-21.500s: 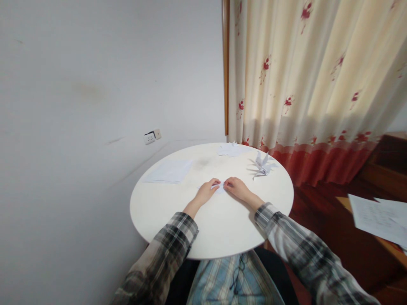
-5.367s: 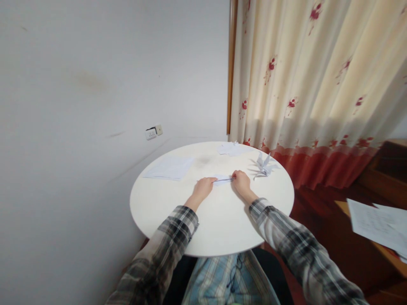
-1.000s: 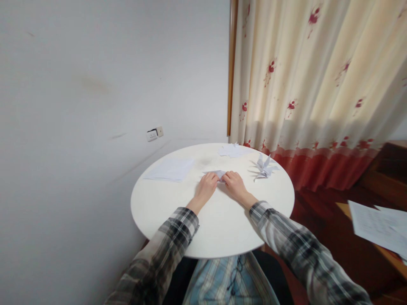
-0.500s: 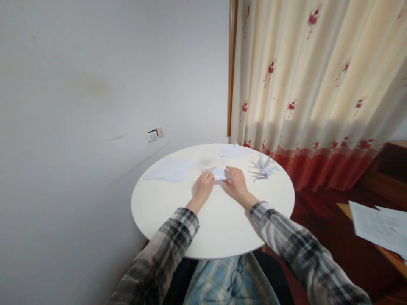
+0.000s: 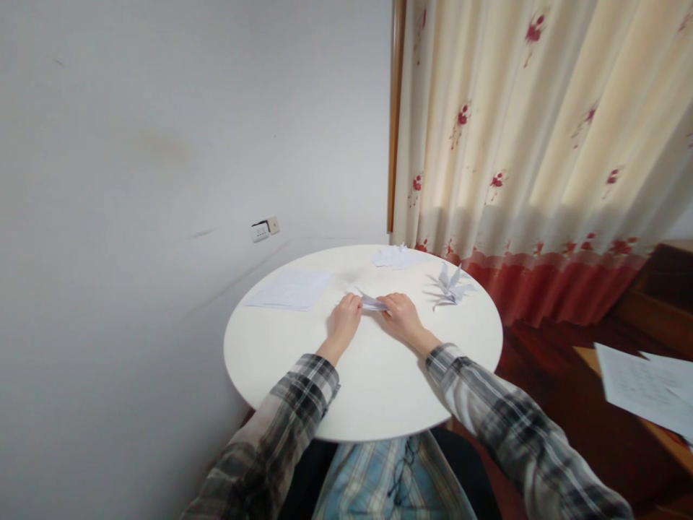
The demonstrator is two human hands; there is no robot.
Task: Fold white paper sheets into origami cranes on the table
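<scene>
A small folded piece of white paper (image 5: 372, 303) is held between my two hands, just above or on the round white table (image 5: 368, 390). My left hand (image 5: 345, 315) pinches its left end with curled fingers. At the right end, my right hand (image 5: 401, 313) grips it with thumb and fingers closed. One thin flap of the paper points up towards the left. The fingertips under the paper are partly hidden. Right of my right hand stand several folded paper cranes (image 5: 450, 287), clustered together.
Flat white sheets (image 5: 291, 289) lie at the table's left. More white paper pieces (image 5: 395, 256) rest at the far edge. A wall with a socket (image 5: 260, 232) stands behind on the left, a flowered curtain (image 5: 498, 144) on the right. Printed sheets (image 5: 644, 383) lie on a lower surface at right.
The folded paper has tilted and now looks narrower, with a flap raised. My right hand's fingers have curled inward over its right end. My left hand has shifted only slightly.
</scene>
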